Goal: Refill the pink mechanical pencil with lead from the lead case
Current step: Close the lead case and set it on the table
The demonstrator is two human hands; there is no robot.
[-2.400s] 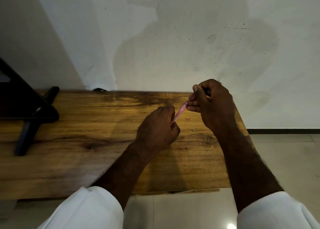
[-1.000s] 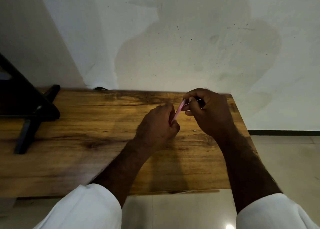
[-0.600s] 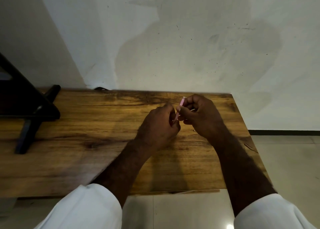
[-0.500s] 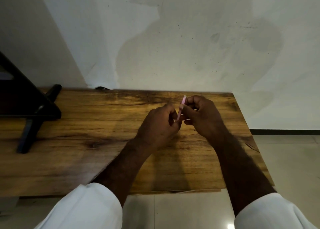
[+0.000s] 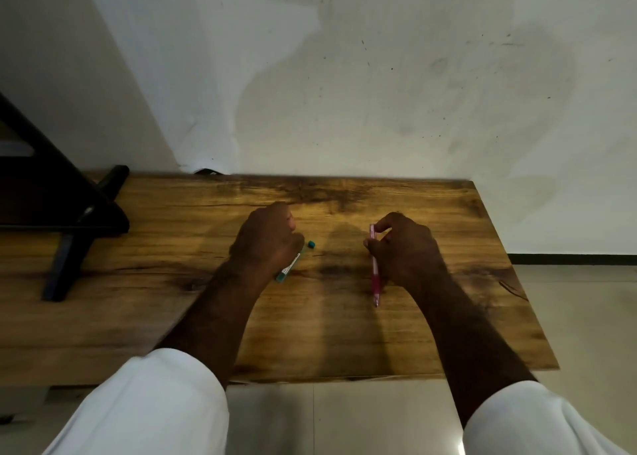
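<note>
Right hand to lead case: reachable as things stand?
Likely reachable, but not free to grasp. Bare table lies between the right hand and the lead case, yet that hand pinches the pink pencil, and the left hand lies against the case.

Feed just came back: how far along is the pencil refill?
Looks done: the lead case lies on the table by the left hand. In hand: the right hand grips the pink mechanical pencil, tip toward the person. Remaining: lead inside isn't visible, so test it.
</note>
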